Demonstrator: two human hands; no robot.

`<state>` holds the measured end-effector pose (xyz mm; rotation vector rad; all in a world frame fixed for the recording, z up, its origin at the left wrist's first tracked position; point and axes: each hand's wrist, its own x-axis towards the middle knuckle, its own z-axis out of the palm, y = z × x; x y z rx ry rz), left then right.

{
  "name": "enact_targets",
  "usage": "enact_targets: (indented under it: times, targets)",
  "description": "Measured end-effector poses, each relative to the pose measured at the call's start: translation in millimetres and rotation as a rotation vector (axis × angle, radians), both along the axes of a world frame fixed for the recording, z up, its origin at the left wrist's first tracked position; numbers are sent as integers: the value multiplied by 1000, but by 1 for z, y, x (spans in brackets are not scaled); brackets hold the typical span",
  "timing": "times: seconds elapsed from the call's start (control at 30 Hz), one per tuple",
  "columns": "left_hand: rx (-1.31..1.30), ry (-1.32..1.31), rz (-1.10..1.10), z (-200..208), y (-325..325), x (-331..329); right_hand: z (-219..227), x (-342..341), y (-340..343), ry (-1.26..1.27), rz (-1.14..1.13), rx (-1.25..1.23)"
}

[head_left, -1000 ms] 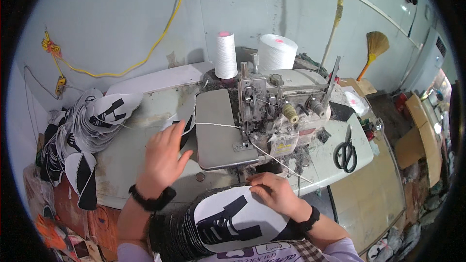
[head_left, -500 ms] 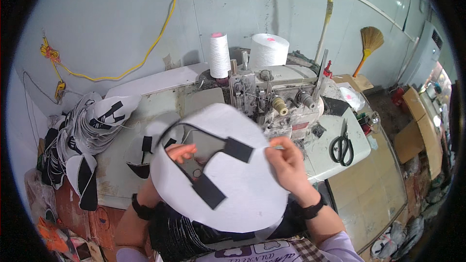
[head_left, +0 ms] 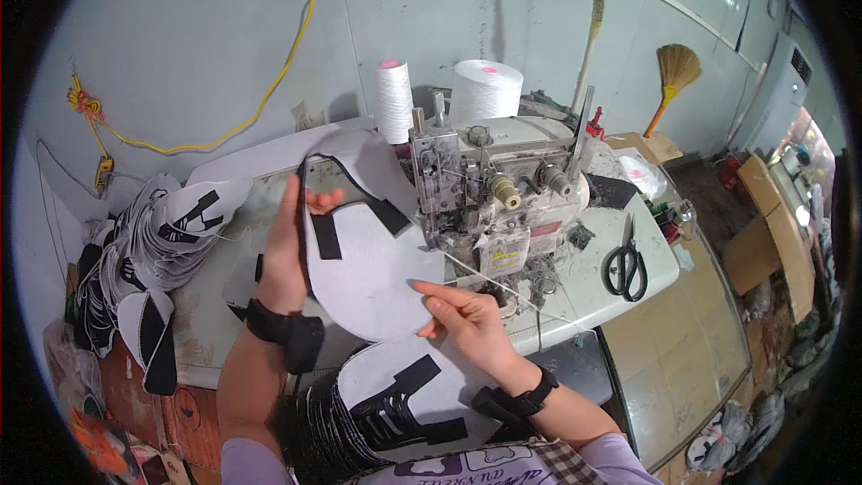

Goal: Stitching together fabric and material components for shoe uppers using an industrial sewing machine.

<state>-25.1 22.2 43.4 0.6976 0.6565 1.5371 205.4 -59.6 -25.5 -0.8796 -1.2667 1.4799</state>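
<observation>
A rounded white fabric piece with a cut-out middle and black tabs, which looks like a shoe upper [head_left: 377, 283], is held up between my hands in front of the sewing machine [head_left: 512, 189]. Along its left edge my left hand [head_left: 289, 256] grips it, the thumb side toward me and some fingers reaching through the opening. My right hand [head_left: 462, 319] pinches the lower right edge between thumb and fingers. Below, on my lap, rests a stack of similar pieces [head_left: 377, 377], white on top with black edges.
At the left lies a fanned heap of like pieces [head_left: 171, 233]. Black scissors [head_left: 626, 265] lie on the machine table, right of the machine. A thread cone [head_left: 393, 103] and a wider thread spool [head_left: 486, 92] stand behind. White thread [head_left: 503, 286] trails across the machine's front.
The held piece has turned and moved up and left, uncovering the stack on my lap. My left hand has risen to its left edge; my right hand has moved down and left to its lower edge.
</observation>
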Motion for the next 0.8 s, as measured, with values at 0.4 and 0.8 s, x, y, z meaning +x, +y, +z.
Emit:
enact_targets:
  times: [0.4,0.8]
  targets:
    - [225,1041,-147,-13,-151,-17,-9,4,2,-49,65,188]
    - [159,1037,-256,-2,-101,12,24,24,-23,-561,-173,862]
